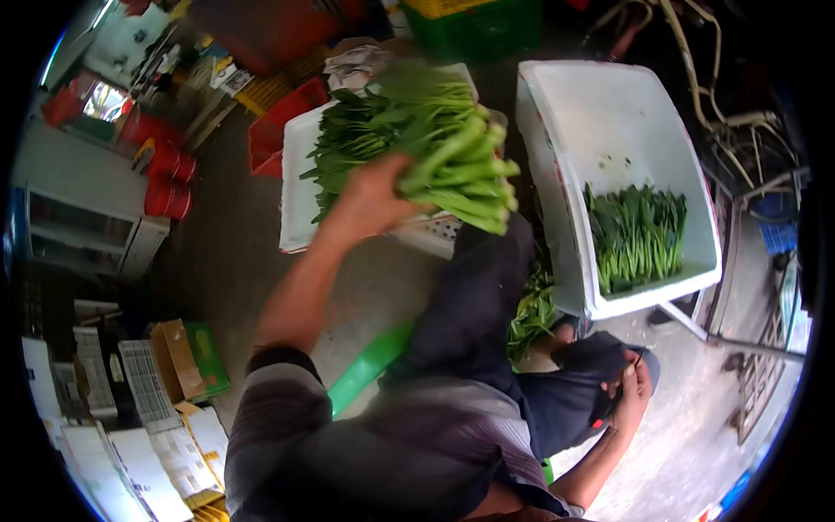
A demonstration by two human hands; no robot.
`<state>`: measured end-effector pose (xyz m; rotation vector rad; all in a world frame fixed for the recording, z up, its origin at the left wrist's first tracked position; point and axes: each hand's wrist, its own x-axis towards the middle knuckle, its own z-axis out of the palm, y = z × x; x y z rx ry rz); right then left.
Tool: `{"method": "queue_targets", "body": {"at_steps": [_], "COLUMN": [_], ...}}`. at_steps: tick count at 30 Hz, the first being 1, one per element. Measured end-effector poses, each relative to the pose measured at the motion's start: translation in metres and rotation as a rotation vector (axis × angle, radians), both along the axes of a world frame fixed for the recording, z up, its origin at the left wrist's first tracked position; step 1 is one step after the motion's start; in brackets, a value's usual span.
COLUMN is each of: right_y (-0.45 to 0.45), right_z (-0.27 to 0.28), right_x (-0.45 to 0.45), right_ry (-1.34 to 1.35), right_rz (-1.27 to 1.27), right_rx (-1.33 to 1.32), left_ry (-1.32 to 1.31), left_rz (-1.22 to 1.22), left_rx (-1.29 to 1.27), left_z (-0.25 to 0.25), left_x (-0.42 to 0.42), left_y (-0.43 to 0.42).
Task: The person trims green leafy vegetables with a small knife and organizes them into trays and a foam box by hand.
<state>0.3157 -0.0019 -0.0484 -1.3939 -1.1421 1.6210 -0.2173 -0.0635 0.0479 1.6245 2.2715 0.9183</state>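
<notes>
On a green stool point(370, 365), a person sits with knees apart. By one knee, the right hand point(632, 391) has its fingers closed on a small dark thing point(642, 354), too tiny to name. Loose leaves point(532, 315) lie low between the legs. The left hand point(372, 193) holds a big bunch of greens point(461, 161) by its side, over a white tub point(297, 187) with more greens in it. The bunch is fat, so if the hand lets up, some stalks could slip out and fall on the floor. The stalk ends could also bump the left knee point(509, 239), which sticks up close by. That knee and the tall side of a big white box point(570, 130) stand in the way on the right. More greens point(639, 235) sit inside that box. Farther off are a red basket point(270, 143) and a green crate point(474, 35).
</notes>
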Motion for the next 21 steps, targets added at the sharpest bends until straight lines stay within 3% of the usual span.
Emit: {"method": "queue_targets", "body": {"at_steps": [6,12,15,21], "right_y": [0.015,0.025,0.024,0.018], "right_z": [-0.002,-0.001,0.002,-0.003], "right_x": [-0.012,-0.026,-0.026,-0.021], "right_ry": [-0.063,-0.155,-0.175,-0.225], "right_rz": [0.063,0.091,0.067,0.059], "right_rx": [-0.074,-0.141,-0.144,-0.140], "left_ry": [0.330,0.368,0.479,0.419], "left_rz": [0.251,0.165,0.046,0.126], "left_rx": [-0.123,-0.213,-0.102,-0.167], "left_z": [0.026,0.031,0.023,0.055], "left_x": [-0.126,-0.134,-0.150,-0.191], "left_y": [-0.040,0.005,0.035,0.075]}}
